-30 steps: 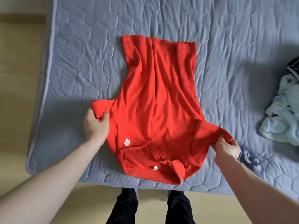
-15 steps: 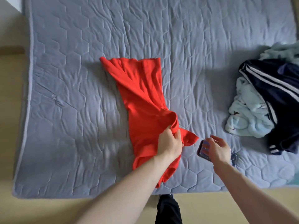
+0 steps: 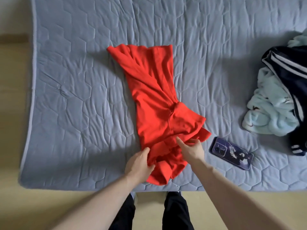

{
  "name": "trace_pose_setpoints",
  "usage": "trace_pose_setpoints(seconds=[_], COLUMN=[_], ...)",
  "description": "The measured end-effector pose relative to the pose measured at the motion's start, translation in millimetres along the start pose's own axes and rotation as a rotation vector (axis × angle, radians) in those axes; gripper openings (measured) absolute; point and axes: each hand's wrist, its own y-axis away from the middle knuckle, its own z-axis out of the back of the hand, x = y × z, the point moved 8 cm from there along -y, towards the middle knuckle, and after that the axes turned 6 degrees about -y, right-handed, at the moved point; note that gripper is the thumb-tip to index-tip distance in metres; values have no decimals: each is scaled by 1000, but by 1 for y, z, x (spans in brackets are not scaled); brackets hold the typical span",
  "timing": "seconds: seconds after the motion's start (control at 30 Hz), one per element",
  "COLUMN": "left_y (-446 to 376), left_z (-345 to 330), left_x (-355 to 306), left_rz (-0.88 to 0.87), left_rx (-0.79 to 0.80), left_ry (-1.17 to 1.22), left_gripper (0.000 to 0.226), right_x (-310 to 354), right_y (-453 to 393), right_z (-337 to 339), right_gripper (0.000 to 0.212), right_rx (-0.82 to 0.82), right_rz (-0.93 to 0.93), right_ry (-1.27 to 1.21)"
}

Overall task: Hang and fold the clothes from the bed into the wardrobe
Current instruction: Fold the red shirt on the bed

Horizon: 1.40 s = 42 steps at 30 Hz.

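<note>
surface: grey quilted bed (image 3: 66, 105) seen from above, wooden floor along its near edge and left side.
task's thing: red shirt (image 3: 154, 100), folded lengthwise into a narrow strip in the middle of the bed, one sleeve flap sticking out to the right near the bottom.
long axis: runs from the far hem down toward the person, leaning a little right; the bunched near end lies just inside the bed's near edge.
left hand (image 3: 139, 165): fingers curled over the shirt's near left edge, grasping the fabric.
right hand (image 3: 191, 148): on the near right part, thumb and fingers pinching a fold just under the sleeve flap.
nearer hand: both are on the near end; the far hem lies well beyond the fingers, so the next fold likely goes along that axis.
beside: phone (image 3: 232, 153) lies flat just right of the right hand, apart from the shirt.
pile: light blue garment (image 3: 269, 112) and dark striped garment (image 3: 294, 75) heaped at the right edge, still to do.
containers: none in view; no wardrobe visible.
</note>
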Motion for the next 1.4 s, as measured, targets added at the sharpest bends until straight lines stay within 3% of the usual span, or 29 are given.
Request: trace_pose_setpoints(seconds=[0.07,0.17,0.27,0.37,0.4,0.47,0.53,0.63,0.73,0.83,0.97,1.03,1.1,1.2,1.3,1.4], left_y=[8,26,35,26,17,-19,-62,-129,-181,-219,-245,-247,-232,-210,-204,-221], left_z=[0,-18,-35,-56,-45,3,64,144,198,216,225,245,275,304,319,318], left_x=[-20,-60,-76,-57,-53,-40,-21,23,56,69,64,60,43,-1,-44,-82], left_rz=[-184,-415,-456,-415,-377,-224,-54,204,365,469,480,461,380,195,22,-36], left_rx=[-107,-97,-36,311,332,165,-102,-408,-497,-451,-443,-586,-830,-1006,-1058,-943], left_ry=[-111,-312,-553,-410,-274,41,282,497,529,620,814,659,488,365,386,397], left_gripper=[26,23,30,36,35,38,30,26,47,74,70,45,22,26,21,22], right_x=[-10,-17,-27,-37,-34,-11,24,79,121,138,133,129,126,119,107,91], right_y=[-4,-8,-7,-3,-1,-1,2,-2,-14,-34,-50,-53,-51,-47,-44,-52], right_z=[-14,-14,0,13,18,31,37,31,4,-27,-45,-36,-19,2,15,24], right_gripper=[53,31,22,24,21,18,18,24,27,36,54,39,22,13,14,14], right_rx=[10,-36,-66,-5,-14,-98,-165,-147,-46,19,-19,-111,-219,-263,-284,-311], right_rz=[-63,-61,-53,-72,-60,34,183,407,562,587,538,544,568,566,514,403], right_ry=[-43,-32,124,303,327,307,261,198,236,303,368,299,182,71,29,69])
